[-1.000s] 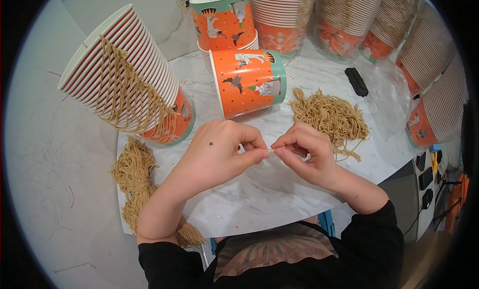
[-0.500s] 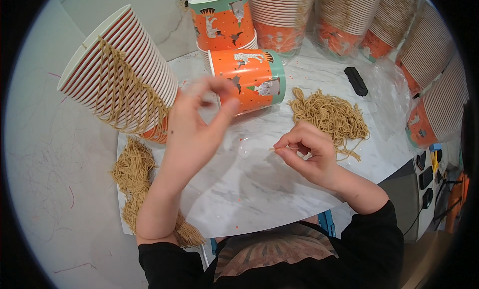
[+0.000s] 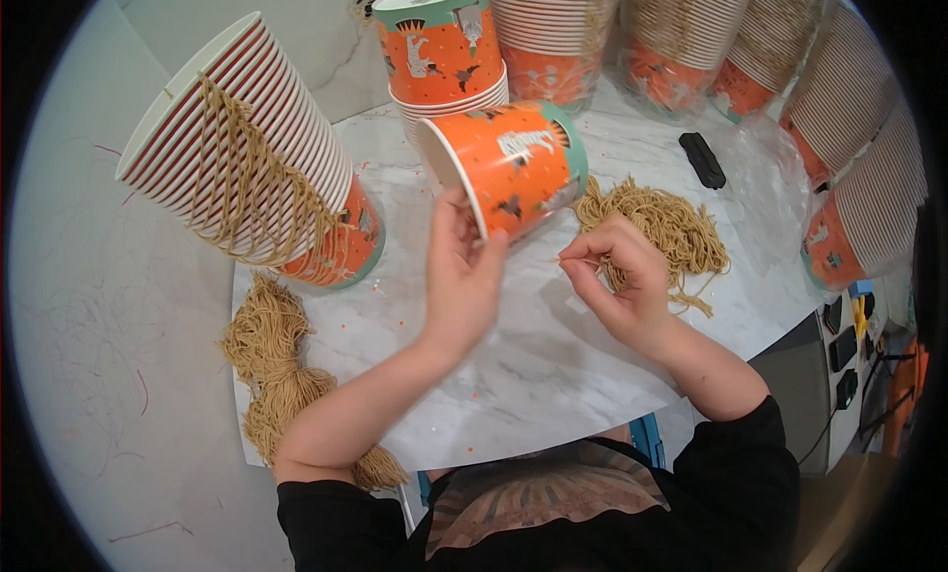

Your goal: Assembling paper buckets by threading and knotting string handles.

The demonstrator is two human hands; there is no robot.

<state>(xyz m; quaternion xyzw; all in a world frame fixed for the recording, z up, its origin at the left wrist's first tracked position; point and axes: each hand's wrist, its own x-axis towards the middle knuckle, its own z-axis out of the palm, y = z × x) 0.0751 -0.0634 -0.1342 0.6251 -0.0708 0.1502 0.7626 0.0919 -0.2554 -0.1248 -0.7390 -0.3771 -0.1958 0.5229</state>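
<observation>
My left hand (image 3: 460,284) grips the rim of an orange paper bucket (image 3: 506,162) that lies tilted on its side, mouth toward the left. Its fingers reach inside the rim and the thumb is outside. A green band circles the bucket's base. Just right of it, my right hand (image 3: 622,281) pinches a thin tan string (image 3: 559,260) between thumb and forefinger; only a short tip shows. Behind that hand lies a loose tangle of tan string (image 3: 657,236). Near my left forearm rests a tied bundle of tan string (image 3: 281,369).
At the left leans a tall stack of nested paper buckets (image 3: 252,147) draped with tan strings. Another stack of buckets (image 3: 439,53) stands behind the held one. Several plastic-wrapped stacks (image 3: 681,39) line the back right, near a black oblong object (image 3: 702,161) and clear plastic wrap (image 3: 775,177).
My left hand has moved right and down and taken hold of the bucket's rim. The bucket has turned and shifted slightly right. My right hand has moved a little right and up.
</observation>
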